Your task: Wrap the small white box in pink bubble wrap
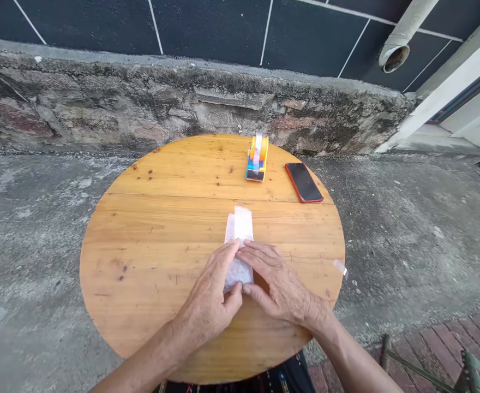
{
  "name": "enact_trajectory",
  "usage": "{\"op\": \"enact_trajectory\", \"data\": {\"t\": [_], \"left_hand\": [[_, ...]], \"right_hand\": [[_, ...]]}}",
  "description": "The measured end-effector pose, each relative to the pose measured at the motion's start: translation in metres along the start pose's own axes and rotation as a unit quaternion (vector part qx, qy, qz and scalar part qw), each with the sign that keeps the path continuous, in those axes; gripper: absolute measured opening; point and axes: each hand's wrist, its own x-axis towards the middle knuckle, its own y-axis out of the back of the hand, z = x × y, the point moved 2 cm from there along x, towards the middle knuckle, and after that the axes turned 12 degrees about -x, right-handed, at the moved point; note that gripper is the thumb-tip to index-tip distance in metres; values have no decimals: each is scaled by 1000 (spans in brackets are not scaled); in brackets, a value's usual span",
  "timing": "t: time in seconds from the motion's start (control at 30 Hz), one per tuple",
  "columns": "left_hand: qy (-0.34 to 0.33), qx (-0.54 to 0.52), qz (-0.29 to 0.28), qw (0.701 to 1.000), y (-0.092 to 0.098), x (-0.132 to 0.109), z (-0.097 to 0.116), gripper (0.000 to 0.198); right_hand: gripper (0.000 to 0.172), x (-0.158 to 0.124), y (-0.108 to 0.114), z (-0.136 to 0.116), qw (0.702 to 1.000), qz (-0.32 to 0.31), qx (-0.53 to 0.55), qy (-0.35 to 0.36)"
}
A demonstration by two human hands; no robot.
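Note:
A small bundle in white translucent wrap (239,271) lies on the round wooden table (142,256) in front of me, its flat end pointing away. My left hand (210,292) curls along the bundle's left side, thumb at the near end. From the right, my right hand (276,281) reaches over it, fingertips on top and thumb at the near corner. Both hands grip the wrap, and the fingertips almost meet. What the wrap encloses cannot be made out.
A yellow and blue tape dispenser (265,146) stands near the table's far edge. Right of it lies a phone in a red case (304,182). One strip of clear tape (340,267) overhangs the right edge. Beyond are a stone wall base (142,114) and a pipe (407,33).

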Motion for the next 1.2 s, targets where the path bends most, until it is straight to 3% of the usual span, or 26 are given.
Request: {"op": "enact_trajectory", "data": {"t": [0.53,0.8,1.2], "left_hand": [[12,7,-24,1000,9,6,-3,64],[-66,10,-7,998,12,0,0,31],[-115,7,-14,993,11,3,3,26]], "right_hand": [[49,6,5,-1,1000,10,21,-13],[48,6,3,0,999,14,29,-15],[50,-4,-2,-2,997,66,18,-40]]}}
